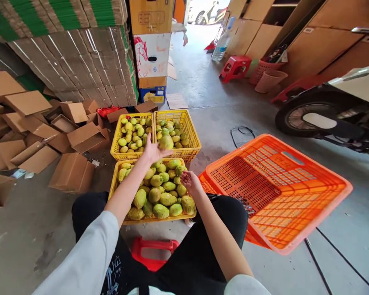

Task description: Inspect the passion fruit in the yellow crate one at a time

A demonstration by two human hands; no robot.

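Note:
My left hand (pixel 153 153) reaches over the far rim of the front crate, thumb and fingers spread wide. A yellow-green, lemon-like fruit (pixel 166 142) is right by its fingers, slightly blurred; the hand is not closed around it. My right hand (pixel 191 183) hovers at the right side of the front yellow crate (pixel 113 184), palm turned inward, fingers loosely apart, with nothing in it. Lumpy oval fruits (pixel 156 194) fill that crate. Behind it stand a left yellow crate (pixel 115 145) and a right yellow crate (pixel 193 133), both holding smaller-looking fruits of similar colour.
An orange crate (pixel 313 184) lies tilted on my right, above another orange one. Cardboard boxes (pixel 72 172) are heaped at left below stacked flat cartons (pixel 76 61). A motorcycle wheel (pixel 307 114) stands at right. A red stool (pixel 235 67) is farther back.

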